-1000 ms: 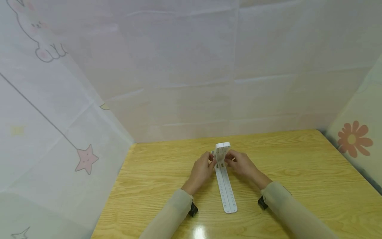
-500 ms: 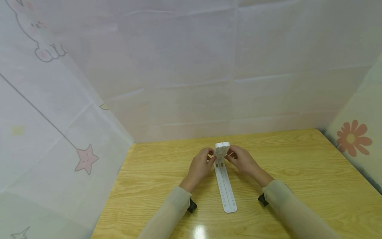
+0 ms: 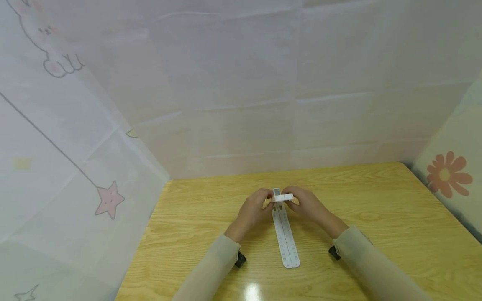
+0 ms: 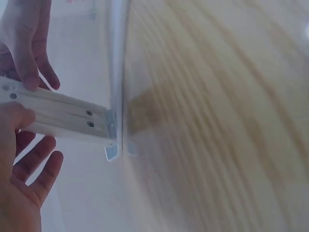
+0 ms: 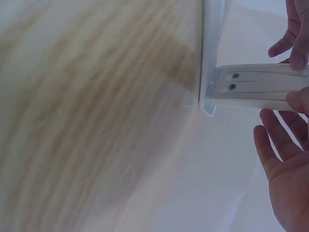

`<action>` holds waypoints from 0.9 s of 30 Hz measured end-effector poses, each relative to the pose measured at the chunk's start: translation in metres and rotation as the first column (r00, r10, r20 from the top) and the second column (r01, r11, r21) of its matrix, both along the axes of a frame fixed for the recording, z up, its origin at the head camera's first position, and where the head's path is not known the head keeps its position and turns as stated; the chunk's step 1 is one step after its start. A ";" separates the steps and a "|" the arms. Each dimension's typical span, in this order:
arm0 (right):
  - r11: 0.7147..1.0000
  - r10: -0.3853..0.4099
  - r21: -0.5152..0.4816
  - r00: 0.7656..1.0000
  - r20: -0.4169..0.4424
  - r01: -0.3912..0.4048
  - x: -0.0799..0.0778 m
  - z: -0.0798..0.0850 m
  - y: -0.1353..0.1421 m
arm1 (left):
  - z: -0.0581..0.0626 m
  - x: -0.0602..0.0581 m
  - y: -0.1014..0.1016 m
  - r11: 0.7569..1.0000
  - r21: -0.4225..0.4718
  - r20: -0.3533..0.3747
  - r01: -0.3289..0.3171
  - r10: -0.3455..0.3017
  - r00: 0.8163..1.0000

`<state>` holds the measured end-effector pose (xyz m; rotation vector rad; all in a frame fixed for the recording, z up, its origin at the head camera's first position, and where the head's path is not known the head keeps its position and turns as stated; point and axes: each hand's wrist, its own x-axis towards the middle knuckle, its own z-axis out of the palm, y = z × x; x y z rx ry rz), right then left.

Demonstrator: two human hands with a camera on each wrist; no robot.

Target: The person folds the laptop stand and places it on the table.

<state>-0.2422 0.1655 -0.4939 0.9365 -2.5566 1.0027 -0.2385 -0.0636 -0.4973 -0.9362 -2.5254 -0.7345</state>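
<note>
A long white slotted strip (image 3: 287, 242) lies on the table, pointing towards me. Near its far end stands a white hinged arm (image 3: 283, 197), its end face turned my way and two screws visible in each wrist view. From the left, my left hand (image 3: 253, 209) pinches this arm, thumb on the near face. My right hand (image 3: 306, 205) pinches it from the other side, its thumb also on the face. In the left wrist view the left fingers (image 4: 43, 169) spread loosely below the arm. A small grey patch (image 3: 276, 191) shows behind the arm. The hinge is partly hidden.
A wood-grain table (image 3: 196, 217) extends around the strip on both sides. Pale fabric walls (image 3: 233, 83) with printed figures stand behind and beside it. Dark wrist cameras (image 3: 240, 259) sit under both cuffs.
The top of the white arm has come down and tilted towards me, baring the grey patch behind it. Both hands keep holding its sides, while the strip stays in place.
</note>
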 end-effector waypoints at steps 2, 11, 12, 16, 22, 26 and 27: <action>1.000 0.026 0.015 1.000 0.003 -0.026 0.004 -0.001 0.002 | -0.001 0.002 -0.002 0.999 -0.036 -0.024 0.034 -0.035 0.999; 0.991 0.133 0.025 0.991 0.008 -0.133 0.012 -0.003 0.010 | -0.003 0.005 -0.006 0.990 -0.098 0.025 0.098 -0.096 0.995; 0.988 0.150 0.024 0.989 0.000 -0.150 0.012 -0.004 0.011 | -0.003 0.005 -0.006 0.989 -0.101 0.034 0.105 -0.102 0.994; 0.977 0.214 0.021 0.975 -0.054 -0.213 0.011 -0.009 0.012 | -0.008 0.006 -0.008 0.984 -0.113 0.046 0.135 -0.130 0.990; 0.974 0.221 0.066 0.975 -0.024 -0.219 0.013 -0.016 0.011 | -0.013 0.006 -0.009 0.973 -0.178 0.039 0.150 -0.145 0.989; 0.973 0.208 0.103 0.978 0.019 -0.209 0.016 -0.017 0.010 | -0.015 0.008 -0.008 0.964 -0.216 0.058 0.154 -0.144 0.988; 0.972 0.205 0.113 0.978 0.026 -0.207 0.017 -0.017 0.010 | -0.015 0.008 -0.008 0.962 -0.224 0.061 0.154 -0.144 0.988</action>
